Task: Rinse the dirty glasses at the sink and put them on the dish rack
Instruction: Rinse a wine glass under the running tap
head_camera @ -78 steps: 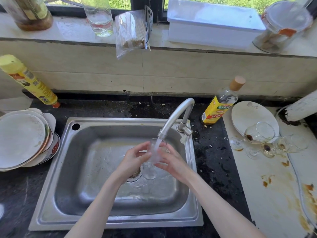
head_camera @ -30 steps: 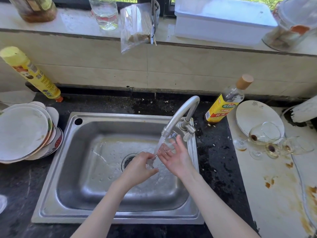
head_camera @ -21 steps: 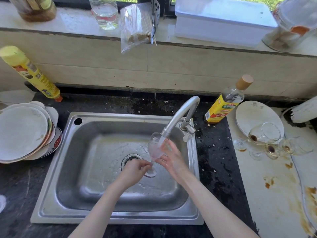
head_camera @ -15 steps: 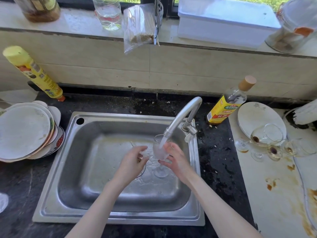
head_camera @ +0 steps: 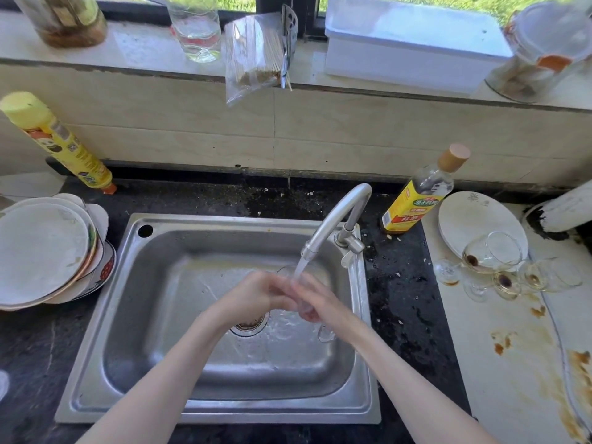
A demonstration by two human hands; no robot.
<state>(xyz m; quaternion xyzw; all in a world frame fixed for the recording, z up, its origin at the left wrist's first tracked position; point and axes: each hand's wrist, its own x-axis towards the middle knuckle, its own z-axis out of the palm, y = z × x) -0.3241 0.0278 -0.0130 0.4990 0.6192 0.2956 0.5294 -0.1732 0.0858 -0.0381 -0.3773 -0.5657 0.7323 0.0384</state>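
Observation:
A clear stemmed glass (head_camera: pixel 304 302) is held tilted under the running tap (head_camera: pixel 333 219), above the steel sink (head_camera: pixel 134 315). Its foot (head_camera: pixel 325 334) points toward the near right. My left hand (head_camera: pixel 256 294) and my right hand (head_camera: pixel 315 298) are both curled round the glass, which is mostly hidden between them and blurred. Water streams from the spout onto the glass and the fingers. Several dirty stemmed glasses (head_camera: pixel 493 254) with brown dregs lie on their sides on the white counter at the right.
Stacked plates (head_camera: pixel 41 251) sit left of the sink. A yellow spray can (head_camera: pixel 61 145) leans on the wall. A yellow-labelled bottle (head_camera: pixel 419 193) and a white plate (head_camera: pixel 471 219) stand right of the tap. The right counter (head_camera: pixel 512 363) is stained brown.
The glass went from upright under the stream to tilted with its foot toward the near right. Both hands closed in around it and now meet over the bowl.

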